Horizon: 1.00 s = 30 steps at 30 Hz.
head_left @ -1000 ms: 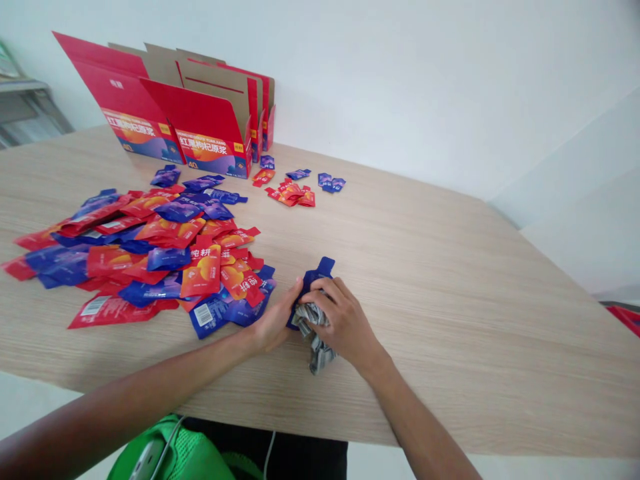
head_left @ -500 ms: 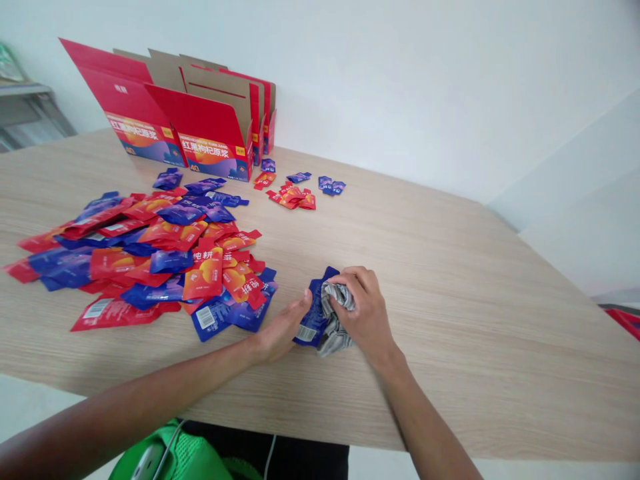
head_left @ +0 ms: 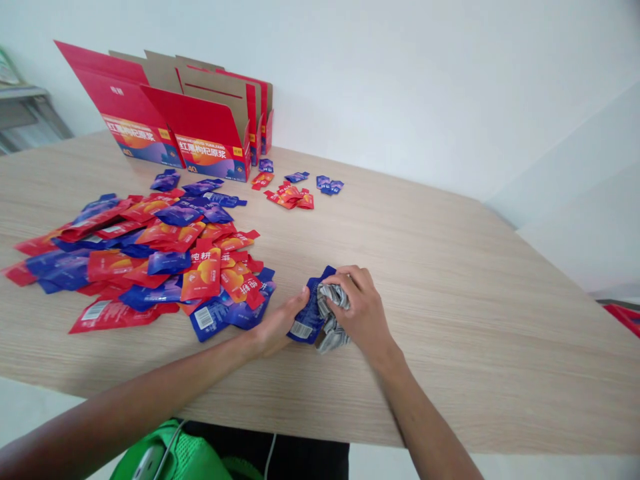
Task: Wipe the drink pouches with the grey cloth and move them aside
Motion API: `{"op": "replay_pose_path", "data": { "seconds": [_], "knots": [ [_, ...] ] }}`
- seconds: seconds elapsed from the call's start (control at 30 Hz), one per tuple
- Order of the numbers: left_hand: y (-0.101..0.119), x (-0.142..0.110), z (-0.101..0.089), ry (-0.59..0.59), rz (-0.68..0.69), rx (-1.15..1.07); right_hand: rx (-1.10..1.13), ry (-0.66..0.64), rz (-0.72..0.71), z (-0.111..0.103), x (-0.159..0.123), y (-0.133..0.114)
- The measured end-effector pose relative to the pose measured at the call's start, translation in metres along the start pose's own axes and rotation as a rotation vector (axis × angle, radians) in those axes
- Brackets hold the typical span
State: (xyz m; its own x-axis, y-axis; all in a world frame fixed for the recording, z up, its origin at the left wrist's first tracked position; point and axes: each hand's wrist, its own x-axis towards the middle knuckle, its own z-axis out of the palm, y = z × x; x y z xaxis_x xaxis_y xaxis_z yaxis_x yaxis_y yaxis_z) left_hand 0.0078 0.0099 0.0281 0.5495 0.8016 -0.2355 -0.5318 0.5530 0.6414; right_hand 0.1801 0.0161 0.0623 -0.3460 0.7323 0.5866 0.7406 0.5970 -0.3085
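Note:
Between my hands is a blue pouch [head_left: 309,313] with a white barcode, its back side facing up. My left hand [head_left: 281,325] grips the pouch's left edge, thumb on top and the other fingers hidden beneath. A crumpled grey striped cloth [head_left: 334,337] is bunched in my right hand [head_left: 363,310], closed round it and pressed against the pouch's right side. To the left spreads a heap of red and blue pouches [head_left: 203,270], overlapping one another.
Red cartons [head_left: 207,127] with raised flaps stand at the back left by the wall. In front of them lie small red pouches [head_left: 287,195] and small blue pouches [head_left: 330,186]. A green mesh item [head_left: 187,457] with a white device sits below the table's front edge.
The pouch and the cloth have shifted slightly left. Both hands keep their hold, and the heap of pouches stays as it was.

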Motion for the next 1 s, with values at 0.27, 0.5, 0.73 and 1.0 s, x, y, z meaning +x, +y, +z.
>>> {"op": "replay_pose_path", "data": {
  "seconds": [0.27,0.5,0.73,1.0],
  "knots": [
    [-0.002,-0.002,0.002,0.061,-0.048,0.028,0.007,0.038,0.037,-0.002,0.000,0.002],
    [0.017,0.001,-0.002,0.112,0.036,-0.109,0.104,-0.290,-0.274,0.010,-0.004,-0.013],
    [0.011,0.001,0.001,0.081,0.078,-0.027,0.052,-0.164,-0.156,0.006,-0.001,-0.008],
    [0.006,0.003,-0.003,0.103,0.061,0.330,0.067,0.010,0.058,-0.001,0.000,0.013]
  ]
}}
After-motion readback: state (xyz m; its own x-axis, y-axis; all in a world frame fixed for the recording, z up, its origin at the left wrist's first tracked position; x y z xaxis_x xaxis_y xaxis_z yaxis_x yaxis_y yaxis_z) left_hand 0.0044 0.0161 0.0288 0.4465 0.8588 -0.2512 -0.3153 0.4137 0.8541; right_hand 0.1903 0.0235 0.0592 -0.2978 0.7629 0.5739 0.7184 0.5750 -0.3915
